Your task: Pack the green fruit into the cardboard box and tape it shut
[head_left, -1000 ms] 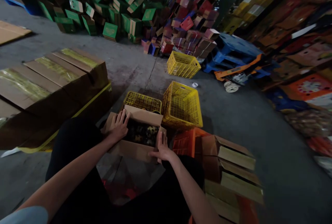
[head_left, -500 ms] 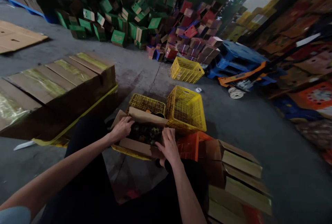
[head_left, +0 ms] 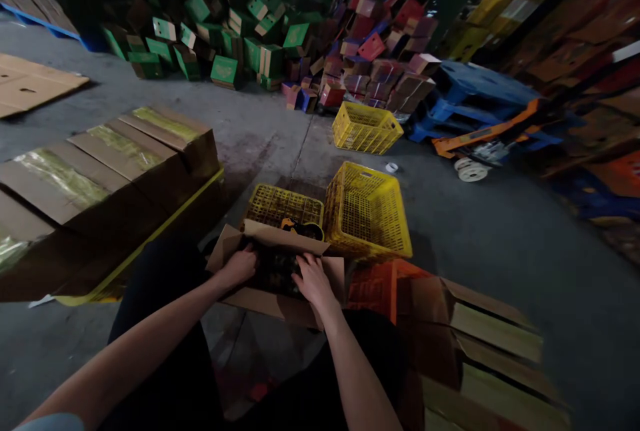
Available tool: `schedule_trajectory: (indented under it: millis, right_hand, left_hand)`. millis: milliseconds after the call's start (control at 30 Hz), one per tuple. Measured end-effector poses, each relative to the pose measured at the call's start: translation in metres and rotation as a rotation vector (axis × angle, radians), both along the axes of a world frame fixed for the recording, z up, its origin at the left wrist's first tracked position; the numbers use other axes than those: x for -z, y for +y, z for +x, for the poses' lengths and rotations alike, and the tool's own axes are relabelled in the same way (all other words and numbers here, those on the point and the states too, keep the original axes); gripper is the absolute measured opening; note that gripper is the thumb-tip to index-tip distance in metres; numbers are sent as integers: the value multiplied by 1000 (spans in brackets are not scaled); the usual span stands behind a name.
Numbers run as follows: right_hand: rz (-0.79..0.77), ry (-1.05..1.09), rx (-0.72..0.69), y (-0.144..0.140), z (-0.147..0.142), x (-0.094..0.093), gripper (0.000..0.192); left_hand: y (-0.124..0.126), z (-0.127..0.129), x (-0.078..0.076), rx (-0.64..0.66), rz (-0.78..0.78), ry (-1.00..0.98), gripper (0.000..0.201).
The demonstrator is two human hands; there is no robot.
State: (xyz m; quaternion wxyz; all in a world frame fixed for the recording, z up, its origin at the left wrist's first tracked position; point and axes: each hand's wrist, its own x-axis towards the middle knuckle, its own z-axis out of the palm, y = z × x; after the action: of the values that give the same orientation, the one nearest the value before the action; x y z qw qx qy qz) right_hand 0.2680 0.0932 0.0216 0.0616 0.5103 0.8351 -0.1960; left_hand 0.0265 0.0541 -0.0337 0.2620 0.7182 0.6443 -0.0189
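- Head view, change: both hands have moved from the box's flaps to its opening; a second ago the left lay on the left flap and the right on the near right corner.
- Left hand (head_left: pixel 242 266): forearm reaching forward, fingers curled down into the left side of the open box (head_left: pixel 260 303); whether it grips anything there cannot be told.
- Right hand (head_left: pixel 311 279): palm down, fingers spread loosely over the dark contents (head_left: pixel 275 270); not closed on anything visible.
- Box: brown cardboard, flaps out, on the floor (head_left: pixel 500 244) between the person's knees; holds dark, mottled items, too dim to identify.
- Low crate (head_left: pixel 285 204): yellow plastic, just behind the box; a dark and yellow object (head_left: pixel 300 226) lies at its near edge.
- Tall crate (head_left: pixel 367 212): yellow, just right of the low one; contents not visible.
- Far crate (head_left: pixel 366 128): yellow, well apart, near the piled green and red cartons (head_left: pixel 260 44).
- Orange crate (head_left: pixel 373 288): just right of the box.
- Taped cartons (head_left: pixel 100 178): closed, in a row at left.
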Motion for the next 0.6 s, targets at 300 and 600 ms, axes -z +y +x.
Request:
schedule_trajectory:
  millis: [300,600]
  right_hand:
    - [-95,197,-36,-5,-14,1,49]
    - [21,61,174,-6,-11,6,49]
  left_hand:
    - [-9,10,17,-1,-10,10,31]
    - [-8,21,8,224,-11,-263,42]
